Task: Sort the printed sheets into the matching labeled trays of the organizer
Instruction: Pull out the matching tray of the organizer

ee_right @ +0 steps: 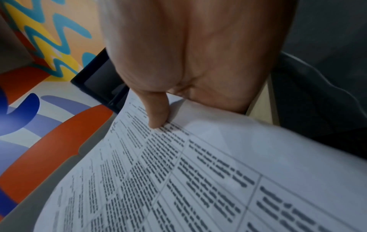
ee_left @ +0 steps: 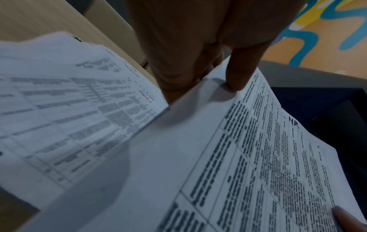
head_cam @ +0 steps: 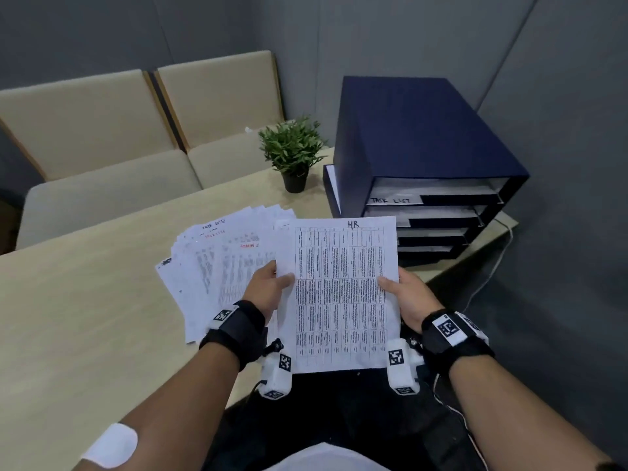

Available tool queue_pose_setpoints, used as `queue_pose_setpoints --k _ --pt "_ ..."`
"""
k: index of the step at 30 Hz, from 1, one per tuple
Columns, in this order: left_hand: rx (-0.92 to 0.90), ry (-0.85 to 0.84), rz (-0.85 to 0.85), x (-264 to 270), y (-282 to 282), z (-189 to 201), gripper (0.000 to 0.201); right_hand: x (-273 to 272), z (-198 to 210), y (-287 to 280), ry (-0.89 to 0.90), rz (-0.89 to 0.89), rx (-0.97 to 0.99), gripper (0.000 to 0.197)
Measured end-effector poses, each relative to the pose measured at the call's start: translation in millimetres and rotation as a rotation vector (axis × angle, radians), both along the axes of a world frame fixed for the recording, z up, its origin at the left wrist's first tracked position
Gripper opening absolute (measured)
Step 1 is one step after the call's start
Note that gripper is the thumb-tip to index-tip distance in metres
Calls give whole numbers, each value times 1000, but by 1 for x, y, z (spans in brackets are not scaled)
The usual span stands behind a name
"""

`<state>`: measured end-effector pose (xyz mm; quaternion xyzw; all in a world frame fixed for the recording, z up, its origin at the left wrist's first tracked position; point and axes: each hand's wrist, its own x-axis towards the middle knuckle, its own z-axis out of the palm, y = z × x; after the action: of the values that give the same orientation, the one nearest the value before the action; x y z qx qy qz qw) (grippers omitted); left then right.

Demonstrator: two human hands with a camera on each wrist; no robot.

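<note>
A printed sheet marked HR (head_cam: 339, 294) is held up in front of me by both hands. My left hand (head_cam: 272, 283) pinches its left edge, thumb on top; in the left wrist view the thumb presses the HR sheet (ee_left: 198, 157). My right hand (head_cam: 404, 294) pinches the right edge, thumb on the HR sheet (ee_right: 178, 180). A fanned pile of printed sheets (head_cam: 217, 260) lies on the table under my left hand. The dark blue organizer (head_cam: 418, 137) stands at the right, its top tray label (head_cam: 390, 200) reading TASK LIST; lower labels are hidden by the sheet.
A small potted plant (head_cam: 294, 151) stands left of the organizer. The beige table (head_cam: 85, 300) runs left; two beige chairs (head_cam: 136, 130) sit behind it. A white cable (head_cam: 492, 270) hangs off the table's right edge beside the grey wall.
</note>
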<state>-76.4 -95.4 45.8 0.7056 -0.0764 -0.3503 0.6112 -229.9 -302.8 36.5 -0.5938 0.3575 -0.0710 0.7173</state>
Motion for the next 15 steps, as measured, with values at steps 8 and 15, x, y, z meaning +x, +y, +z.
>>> queue_pose_setpoints --k 8,15 --pt "24 26 -102 -29 -61 3 20 -39 0 -56 51 -161 -67 26" --pt "34 66 -173 -50 -100 9 8 -63 13 -107 58 -220 -79 23"
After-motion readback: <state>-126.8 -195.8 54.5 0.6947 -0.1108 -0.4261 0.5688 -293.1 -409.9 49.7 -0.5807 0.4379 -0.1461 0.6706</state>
